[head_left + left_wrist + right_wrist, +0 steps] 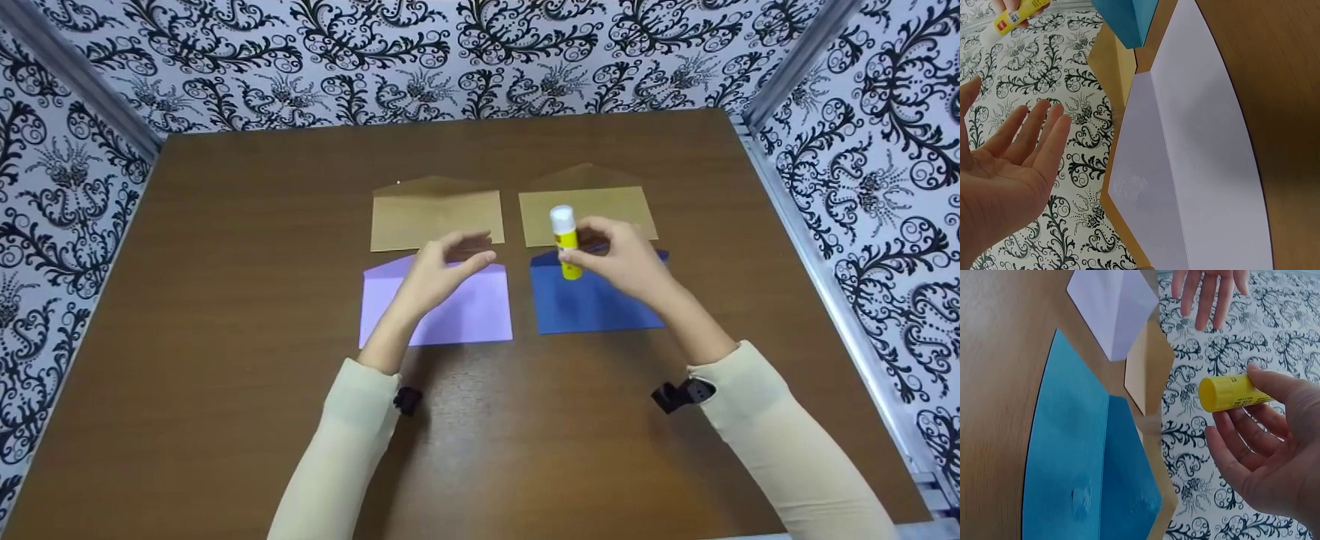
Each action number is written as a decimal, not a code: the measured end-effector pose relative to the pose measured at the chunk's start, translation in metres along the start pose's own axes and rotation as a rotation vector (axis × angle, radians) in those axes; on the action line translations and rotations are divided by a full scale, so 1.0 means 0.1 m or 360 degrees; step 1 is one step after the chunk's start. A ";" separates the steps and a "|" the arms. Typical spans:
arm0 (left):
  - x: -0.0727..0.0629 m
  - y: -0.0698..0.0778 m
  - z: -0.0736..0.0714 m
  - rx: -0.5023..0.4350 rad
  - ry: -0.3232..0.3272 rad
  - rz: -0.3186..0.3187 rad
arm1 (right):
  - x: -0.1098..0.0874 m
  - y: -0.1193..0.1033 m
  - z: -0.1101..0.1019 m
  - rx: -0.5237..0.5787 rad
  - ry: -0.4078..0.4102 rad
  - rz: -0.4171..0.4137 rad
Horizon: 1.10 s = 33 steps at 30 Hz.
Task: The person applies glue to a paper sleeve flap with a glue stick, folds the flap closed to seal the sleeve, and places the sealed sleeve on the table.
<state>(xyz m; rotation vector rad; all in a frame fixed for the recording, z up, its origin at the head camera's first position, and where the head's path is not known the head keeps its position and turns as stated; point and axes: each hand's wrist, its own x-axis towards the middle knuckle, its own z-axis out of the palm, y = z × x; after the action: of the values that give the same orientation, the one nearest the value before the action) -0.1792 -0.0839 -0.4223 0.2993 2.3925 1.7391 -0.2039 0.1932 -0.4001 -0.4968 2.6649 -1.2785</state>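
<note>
My right hand (626,259) holds a yellow glue stick (568,241) with a white top, pinched between thumb and fingers above a dark blue envelope (600,311). In the right wrist view, shiny glue-like smears show on the blue envelope's flap (1134,489) and body. Over a lilac envelope (476,315) hovers my left hand (442,274), its fingers loosely extended with nothing in them. The lilac flap (1143,140) is unfolded and carries a pale wet-looking patch near its tip.
Two tan envelopes with raised flaps lie behind, one at left (435,221) and one at right (540,219). All sit on a brown wooden table (225,337). Black-and-white patterned panels (375,60) stand at the back and sides.
</note>
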 end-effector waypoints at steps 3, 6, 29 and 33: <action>0.00 -0.01 0.02 -0.0010 -0.0010 0.0012 | 0.00 -0.03 0.06 0.0012 -0.0051 0.0017; 0.00 -0.02 0.04 -0.0014 -0.0015 0.0011 | 0.00 -0.06 0.12 0.0026 -0.0086 0.0019; -0.02 -0.01 0.13 -0.0104 -0.0163 0.0043 | -0.01 -0.14 0.44 0.0044 -0.0291 -0.0161; -0.02 -0.02 0.12 -0.0082 -0.0169 0.0026 | -0.01 -0.14 0.45 0.0022 -0.0264 -0.0184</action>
<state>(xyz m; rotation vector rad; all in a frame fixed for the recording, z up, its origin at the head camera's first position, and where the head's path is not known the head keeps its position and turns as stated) -0.1743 -0.0739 -0.4283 0.3952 2.2739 1.7426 -0.1873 0.1530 -0.4178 -0.7311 2.5216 -1.2255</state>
